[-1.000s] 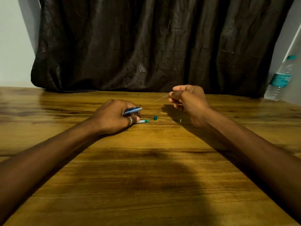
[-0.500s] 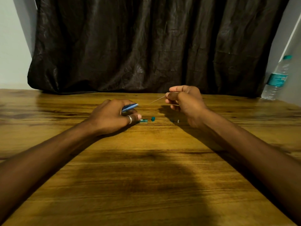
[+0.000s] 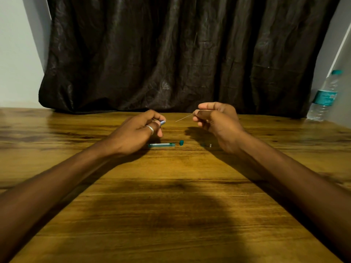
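Above the small teal cap, left hand grips a blue metallic pen, right hand pinches a thin grey lead; clear plastic bottle label unreadable

Bench: brown wood, clear grain, smooth varnished top with a soft gloss.
Curtain: dark cloth, creased, faint sheen.
Bottle: clear ribbed plastic.
Pen: blue, shiny, metallic-looking tip.
Rod: hair-thin, pale, metal-like.
Tube and cap: teal plastic.
Ring: polished silver metal.
Wall: matt paint.
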The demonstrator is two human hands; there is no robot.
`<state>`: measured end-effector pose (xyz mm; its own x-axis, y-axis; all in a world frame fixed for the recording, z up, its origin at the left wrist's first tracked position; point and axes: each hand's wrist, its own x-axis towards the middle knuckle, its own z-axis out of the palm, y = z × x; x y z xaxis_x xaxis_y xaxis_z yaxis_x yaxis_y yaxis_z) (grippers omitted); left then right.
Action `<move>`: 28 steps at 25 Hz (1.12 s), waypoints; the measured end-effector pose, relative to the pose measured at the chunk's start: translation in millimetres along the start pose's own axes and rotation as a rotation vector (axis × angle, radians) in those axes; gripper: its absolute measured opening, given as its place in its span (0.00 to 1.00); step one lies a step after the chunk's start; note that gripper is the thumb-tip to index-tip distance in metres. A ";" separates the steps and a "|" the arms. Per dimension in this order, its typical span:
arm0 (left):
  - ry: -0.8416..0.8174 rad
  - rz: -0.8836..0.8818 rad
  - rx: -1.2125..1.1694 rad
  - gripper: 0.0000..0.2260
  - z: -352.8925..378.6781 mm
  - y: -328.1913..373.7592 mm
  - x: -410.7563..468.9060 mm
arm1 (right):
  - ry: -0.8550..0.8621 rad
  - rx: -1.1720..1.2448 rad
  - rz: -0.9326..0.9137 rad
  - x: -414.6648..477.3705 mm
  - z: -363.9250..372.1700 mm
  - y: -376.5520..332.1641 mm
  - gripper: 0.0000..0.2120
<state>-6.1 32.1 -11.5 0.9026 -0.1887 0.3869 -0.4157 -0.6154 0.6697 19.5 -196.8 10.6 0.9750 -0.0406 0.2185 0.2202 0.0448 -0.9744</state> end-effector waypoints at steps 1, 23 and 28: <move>-0.024 0.001 -0.019 0.10 0.3 0.1 -0.1 | -0.010 0.029 -0.006 -0.6 1.2 -0.4 0.11; -0.173 -0.204 -0.385 0.12 5.4 8.6 -1.2 | -0.082 0.096 -0.056 -12.4 12.3 -4.1 0.12; -0.185 -0.207 -0.404 0.12 5.8 9.0 -2.4 | -0.095 0.097 -0.068 -13.0 15.3 -1.5 0.10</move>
<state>-11.4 22.5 -10.1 0.9605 -0.2487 0.1249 -0.2022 -0.3151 0.9273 6.9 -181.1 10.0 0.9552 0.0479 0.2920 0.2829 0.1420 -0.9486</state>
